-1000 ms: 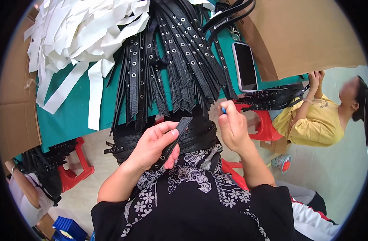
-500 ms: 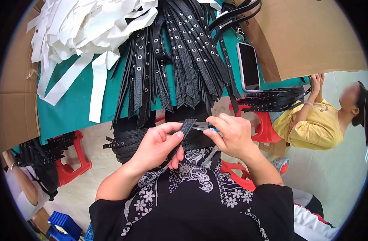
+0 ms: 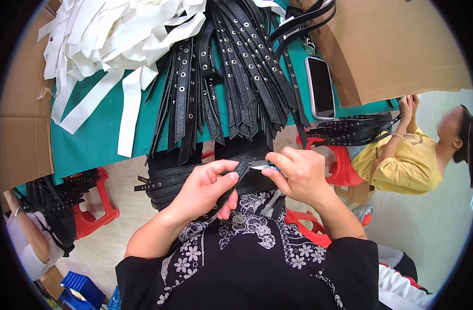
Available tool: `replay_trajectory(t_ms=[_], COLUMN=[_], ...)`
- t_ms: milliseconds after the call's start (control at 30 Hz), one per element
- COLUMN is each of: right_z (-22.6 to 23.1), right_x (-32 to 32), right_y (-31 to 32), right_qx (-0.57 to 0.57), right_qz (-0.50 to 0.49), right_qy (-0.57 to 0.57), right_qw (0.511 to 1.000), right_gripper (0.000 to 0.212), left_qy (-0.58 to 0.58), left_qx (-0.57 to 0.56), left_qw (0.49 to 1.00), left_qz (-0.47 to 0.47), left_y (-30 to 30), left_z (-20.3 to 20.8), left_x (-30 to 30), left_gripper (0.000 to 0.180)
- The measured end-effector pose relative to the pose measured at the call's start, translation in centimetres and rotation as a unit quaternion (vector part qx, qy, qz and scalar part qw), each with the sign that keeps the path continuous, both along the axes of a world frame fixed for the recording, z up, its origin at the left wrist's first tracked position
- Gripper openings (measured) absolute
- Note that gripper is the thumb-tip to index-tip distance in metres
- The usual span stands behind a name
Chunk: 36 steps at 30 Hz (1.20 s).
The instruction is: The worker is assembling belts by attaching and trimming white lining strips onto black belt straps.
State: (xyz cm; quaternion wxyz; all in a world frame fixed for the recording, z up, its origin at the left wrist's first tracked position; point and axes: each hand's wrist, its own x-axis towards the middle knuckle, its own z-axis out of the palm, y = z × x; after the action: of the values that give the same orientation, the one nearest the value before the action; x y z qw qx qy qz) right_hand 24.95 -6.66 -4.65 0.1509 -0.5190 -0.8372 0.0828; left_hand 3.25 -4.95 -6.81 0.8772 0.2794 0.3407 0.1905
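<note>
Over my lap, my left hand (image 3: 206, 191) pinches the tip of a black leather strap (image 3: 243, 166) between thumb and fingers. My right hand (image 3: 301, 173) is closed around small thread snips (image 3: 260, 165) with a bit of blue at the grip. Their pointed metal blades look closed and meet the strap's edge; whether they touch it I cannot tell. A bundle of black straps (image 3: 166, 187) with eyelets at the ends lies across my lap, partly behind my left hand. Many more eyeleted black straps (image 3: 241, 77) hang over the table's front edge.
The green table (image 3: 91, 135) carries a heap of white strips (image 3: 117, 36) and a phone (image 3: 320, 88). Cardboard boxes flank it, one at right (image 3: 401, 57). A person in yellow (image 3: 401, 160) sits at right, another person (image 3: 35, 237) at left. Red stools (image 3: 94, 212) stand nearby.
The snips' blades, spread apart at the strap's edge before, have come together. The strap tip has tilted slightly to the right, and both hands stay almost in place.
</note>
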Motion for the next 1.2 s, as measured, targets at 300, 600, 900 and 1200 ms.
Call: replay_trajectory(t_ms=[300,600,900,1200], right_z=[0.3,0.8,0.3,0.6], right_x=[0.4,0.7,-0.6,-0.1], right_y=[0.6,0.5,0.3,0.6], right_qx=[0.023,0.020,0.005,0.006], right_qz=[0.016,-0.057,-0.009,-0.008], right_qy=[0.002,0.067,0.014,0.027], right_qw=[1.000,0.996,1.000,1.000], right_gripper=[0.021,0.021,0.021,0.024], left_qy=[-0.021,-0.023,-0.013,-0.008], left_qx=[-0.012,-0.027,-0.013,0.002], left_qw=[1.000,0.999,0.999,0.999], left_qz=[0.010,0.032,0.033,0.042], left_y=[0.5,0.4,0.3,-0.3], left_z=[0.0,-0.2,-0.6,-0.9], left_x=[0.2,0.3,0.2,-0.2], left_gripper=[0.024,0.024,0.024,0.024])
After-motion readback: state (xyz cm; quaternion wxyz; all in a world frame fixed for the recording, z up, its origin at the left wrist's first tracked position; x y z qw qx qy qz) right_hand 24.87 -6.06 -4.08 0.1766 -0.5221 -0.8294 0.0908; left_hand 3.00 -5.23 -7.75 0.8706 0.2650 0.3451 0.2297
